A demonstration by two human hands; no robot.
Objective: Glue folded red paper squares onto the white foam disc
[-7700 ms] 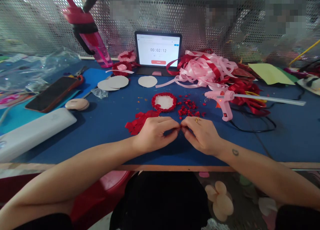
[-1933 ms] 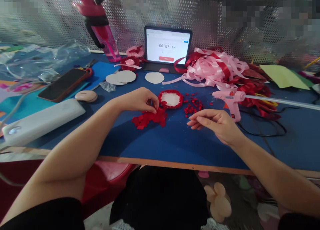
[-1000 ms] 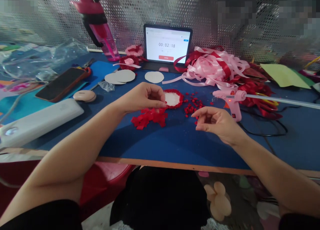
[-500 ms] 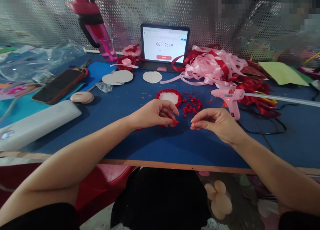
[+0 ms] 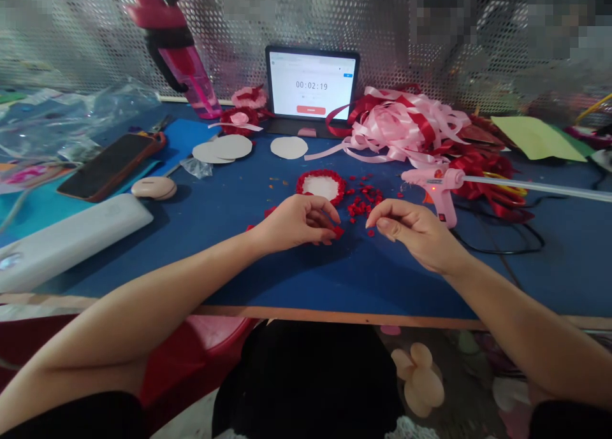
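Observation:
My left hand [image 5: 306,221] is closed, with a red ribbon [image 5: 338,232] pinched at its fingertips; more red ribbon shows behind the wrist. To its right, my right hand [image 5: 411,232] is held over the table with thumb and forefinger slightly apart and nothing seen between them. Just below those fingertips is a small red scrap [image 5: 371,233]. Beyond both hands lies a white disc [image 5: 321,187] ringed by a ruffled red border [image 5: 302,183]. A scatter of small red ribbon pieces [image 5: 364,202] sits beside it, between the hands.
A pink glue gun [image 5: 442,190] with a long glue stick lies at right. Pink ribbon [image 5: 392,130] is heaped behind it. A tablet [image 5: 312,82] showing a timer stands at the back. White discs [image 5: 289,147], a phone [image 5: 108,165] and a pink bottle [image 5: 186,69] are farther left.
My right thumb and forefinger have parted, and a small red scrap now shows beneath them. My left hand stays nearly in place, with more of the red ribbon visible at its fingertips.

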